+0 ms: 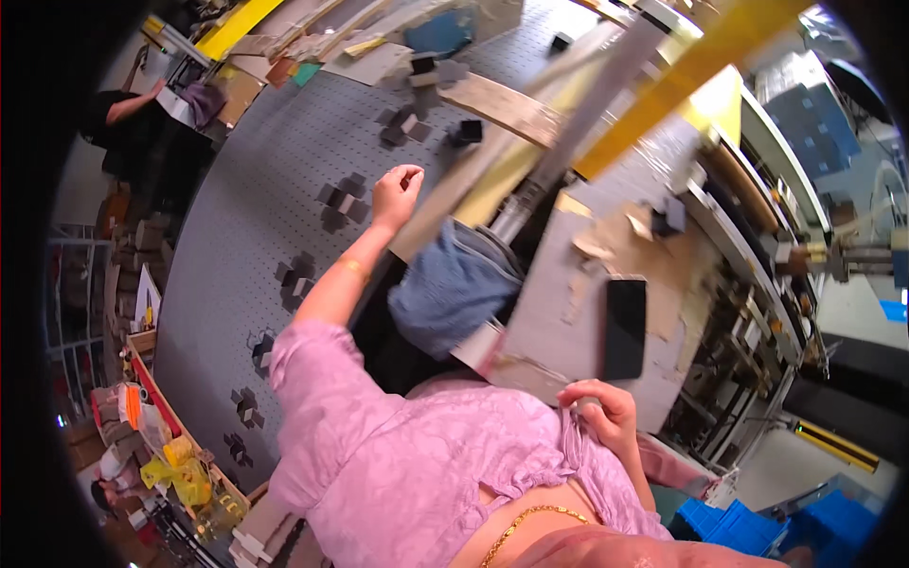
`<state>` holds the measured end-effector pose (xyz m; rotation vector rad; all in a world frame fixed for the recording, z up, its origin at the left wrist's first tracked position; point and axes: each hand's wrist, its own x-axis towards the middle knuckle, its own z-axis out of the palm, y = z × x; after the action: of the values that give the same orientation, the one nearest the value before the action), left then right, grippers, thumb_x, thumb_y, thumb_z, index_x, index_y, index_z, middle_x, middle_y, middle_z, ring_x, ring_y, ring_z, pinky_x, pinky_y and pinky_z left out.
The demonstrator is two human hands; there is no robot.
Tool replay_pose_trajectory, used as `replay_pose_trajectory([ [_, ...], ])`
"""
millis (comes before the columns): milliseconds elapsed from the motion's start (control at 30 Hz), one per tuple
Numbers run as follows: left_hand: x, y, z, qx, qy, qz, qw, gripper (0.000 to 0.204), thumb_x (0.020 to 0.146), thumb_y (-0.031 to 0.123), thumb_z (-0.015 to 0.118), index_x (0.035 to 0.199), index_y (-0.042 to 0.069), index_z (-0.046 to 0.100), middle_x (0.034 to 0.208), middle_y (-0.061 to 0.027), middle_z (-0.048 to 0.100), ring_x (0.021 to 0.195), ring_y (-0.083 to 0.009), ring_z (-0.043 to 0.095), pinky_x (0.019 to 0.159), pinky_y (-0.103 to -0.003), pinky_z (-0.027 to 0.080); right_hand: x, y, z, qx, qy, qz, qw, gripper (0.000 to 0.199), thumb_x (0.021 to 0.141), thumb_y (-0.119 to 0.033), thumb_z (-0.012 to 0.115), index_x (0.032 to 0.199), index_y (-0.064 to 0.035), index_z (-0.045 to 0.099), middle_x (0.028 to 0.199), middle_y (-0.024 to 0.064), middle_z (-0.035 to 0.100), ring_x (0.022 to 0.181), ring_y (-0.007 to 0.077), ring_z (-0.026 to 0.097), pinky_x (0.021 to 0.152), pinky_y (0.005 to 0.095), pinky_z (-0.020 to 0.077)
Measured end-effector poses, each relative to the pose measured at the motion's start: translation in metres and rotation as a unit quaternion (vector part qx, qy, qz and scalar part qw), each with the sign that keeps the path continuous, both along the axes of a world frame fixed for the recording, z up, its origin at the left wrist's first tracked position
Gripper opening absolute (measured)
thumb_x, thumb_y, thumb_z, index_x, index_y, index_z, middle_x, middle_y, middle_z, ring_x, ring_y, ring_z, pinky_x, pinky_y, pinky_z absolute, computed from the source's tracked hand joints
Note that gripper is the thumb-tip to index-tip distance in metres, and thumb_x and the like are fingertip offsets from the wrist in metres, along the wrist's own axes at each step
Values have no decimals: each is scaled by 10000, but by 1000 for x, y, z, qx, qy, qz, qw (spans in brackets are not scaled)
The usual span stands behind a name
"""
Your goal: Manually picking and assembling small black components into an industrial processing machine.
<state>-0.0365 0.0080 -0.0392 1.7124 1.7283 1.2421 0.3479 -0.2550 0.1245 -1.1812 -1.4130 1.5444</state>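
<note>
While dark crosses (pixel 341 201) lie at frame left, maybe unfinished, the left hand (pixel 398 196) is curled up, but I can't tell if the right hand (pixel 611 412) grips.

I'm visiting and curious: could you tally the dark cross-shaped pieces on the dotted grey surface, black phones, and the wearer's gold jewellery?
Dark cross-shaped pieces, clearly seen: 6 (farther dark shapes too blurred)
Black phone: 1
Gold bracelet: 1
Gold necklace: 1
Total: 9
</note>
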Motion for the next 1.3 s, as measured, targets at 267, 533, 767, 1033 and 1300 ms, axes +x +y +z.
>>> replay_pose_trajectory([
  [267, -25, 196, -96, -160, 136, 77, 975, 381, 833, 153, 693, 1202, 120, 606, 1155, -159, 625, 1040, -359, 639, 859, -453, 535, -128, 61, 1, -46, -33, 27, 998, 269, 880, -162, 654, 1102, -13, 689, 1036, 118, 718, 914, 226, 686, 827, 327, 517],
  [533, -87, 130, -32, -390, -54, -311, 865, 231, 824, 41, 643, 1037, -33, 694, 765, -128, 697, 625, -176, 691, 557, -297, 556, -143, 69, 6, -7, -160, 81, 984, 273, 866, -83, 645, 1133, -27, 672, 1060, 107, 716, 940, 237, 687, 812, 334, 527],
  [767, -19, -85, 196, -103, -26, -498, 861, 182, 829, 185, 764, 870, 18, 706, 784, -72, 664, 687, -161, 634, 632, -286, 490, -96, 81, 39, 230, -115, -51, 965, 354, 829, -79, 670, 1172, 3, 647, 1126, 152, 684, 1049, 308, 646, 937, 363, 474],
  [1033, 136, -190, 258, 58, 51, -576, 814, 193, 852, 224, 751, 913, 49, 698, 791, -67, 616, 645, -191, 610, 587, -297, 484, 5, -3, 64, 342, -239, 42, 908, 393, 799, -85, 732, 1184, -52, 659, 1229, 119, 643, 1152, 307, 585, 1002, 391, 436],
  [1300, 285, -190, 270, 72, 114, -667, 733, 186, 808, 237, 783, 894, 85, 716, 948, -73, 634, 916, -249, 601, 814, -365, 474, 124, -69, 56, 244, -135, -129, 952, 428, 850, -139, 726, 1248, -29, 614, 1191, 111, 646, 1142, 233, 588, 999, 341, 432],
])
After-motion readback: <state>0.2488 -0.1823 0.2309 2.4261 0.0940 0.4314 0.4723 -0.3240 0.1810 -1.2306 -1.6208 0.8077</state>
